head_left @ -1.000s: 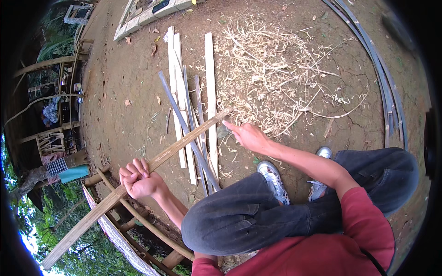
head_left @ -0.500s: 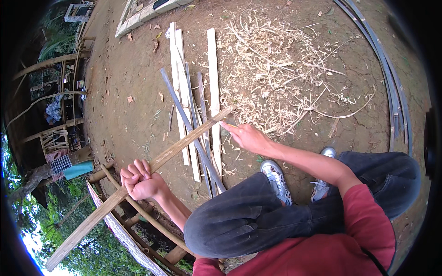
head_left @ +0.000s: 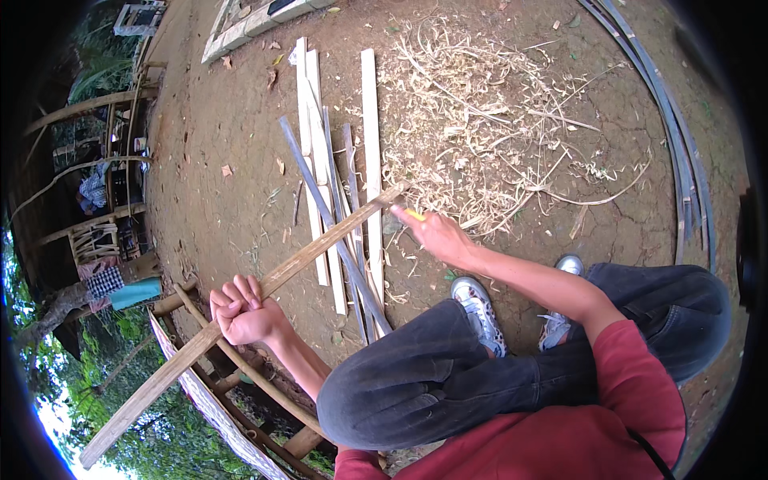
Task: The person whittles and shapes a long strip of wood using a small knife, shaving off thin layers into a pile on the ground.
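Observation:
A long brown bamboo strip (head_left: 324, 242) runs aslant from the lower left up to the middle of the head view. My left hand (head_left: 246, 310) is closed in a fist around it, near its middle. At the strip's upper end, my right hand (head_left: 438, 238) is closed on a small yellow-handled tool (head_left: 415, 214). Its working end is blurred and partly hidden by my fingers, so I cannot tell its exact kind. The right fingertips are just beside the strip's darker end; whether they touch it is unclear.
Pale strips (head_left: 371, 128) and a grey strip (head_left: 336, 228) lie on the dirt ahead. Curled shavings (head_left: 480, 128) are heaped to their right. Long dark strips (head_left: 680, 136) curve along the far right. A bamboo railing (head_left: 248, 372) stands at lower left, near the held strip.
My right hand has shifted slightly right, off the strip's end, and more of the yellow handle shows. My left hand and the bamboo strip have hardly moved.

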{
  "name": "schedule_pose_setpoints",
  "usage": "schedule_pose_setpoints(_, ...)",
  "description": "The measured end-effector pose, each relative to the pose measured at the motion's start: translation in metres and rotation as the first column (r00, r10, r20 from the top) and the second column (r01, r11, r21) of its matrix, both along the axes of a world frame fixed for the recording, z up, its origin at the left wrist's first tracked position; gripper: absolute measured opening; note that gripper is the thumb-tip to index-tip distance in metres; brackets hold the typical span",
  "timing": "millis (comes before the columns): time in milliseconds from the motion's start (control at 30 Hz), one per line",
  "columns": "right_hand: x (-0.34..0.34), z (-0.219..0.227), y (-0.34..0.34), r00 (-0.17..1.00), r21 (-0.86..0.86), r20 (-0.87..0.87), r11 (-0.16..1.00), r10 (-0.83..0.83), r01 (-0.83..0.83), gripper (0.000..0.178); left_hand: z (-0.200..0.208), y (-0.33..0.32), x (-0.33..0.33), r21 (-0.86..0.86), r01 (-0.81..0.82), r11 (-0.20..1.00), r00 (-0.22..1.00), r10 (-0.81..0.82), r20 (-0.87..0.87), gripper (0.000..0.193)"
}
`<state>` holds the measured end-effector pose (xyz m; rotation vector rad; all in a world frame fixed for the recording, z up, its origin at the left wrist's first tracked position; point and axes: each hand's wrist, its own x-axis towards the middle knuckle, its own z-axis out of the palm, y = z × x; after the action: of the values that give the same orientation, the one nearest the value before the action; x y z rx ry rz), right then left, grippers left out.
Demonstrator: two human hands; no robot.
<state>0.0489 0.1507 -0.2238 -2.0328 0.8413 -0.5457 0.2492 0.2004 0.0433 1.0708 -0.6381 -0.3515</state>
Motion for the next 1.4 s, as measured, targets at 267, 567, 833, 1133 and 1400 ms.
schedule_pose_setpoints(267, 0.007, 0.033, -0.017, 0.997, 0.229, -0.057, 0.972, -0.048, 0.06, 0.057, 0.006, -0.006, -0.007, -0.041, -0.093, 0.995, 0.996, 0.093, -0.012, 0.022)
schedule_pose_setpoints(567, -0.035, 0.053, 0.012, 0.974, 0.225, -0.02, 0.948, -0.228, 0.226, 0.043, 0.008, -0.022, -0.037, -0.022, -0.007, 1.0, 1.0, 0.007, 0.023, 0.021)
schedule_pose_setpoints(833, -0.05, 0.081, 0.027, 0.987, 0.185, -0.032, 0.969, -0.159, 0.162, 0.048, 0.013, -0.025, -0.063, 0.029, 0.031, 0.999, 0.997, -0.033, 0.07, 0.022)
schedule_pose_setpoints(1133, -0.048, -0.006, 0.021, 0.958, 0.122, -0.162, 0.959, -0.236, 0.256, 0.052, 0.008, -0.022, -0.056, -0.041, 0.144, 0.989, 0.986, -0.14, 0.093, 0.019)
schedule_pose_setpoints(1400, -0.032, 0.067, 0.017, 0.984, 0.131, 0.042, 0.977, -0.174, 0.167, 0.045, 0.003, -0.022, -0.051, -0.055, 0.134, 0.989, 0.984, -0.127, 0.126, 0.021)
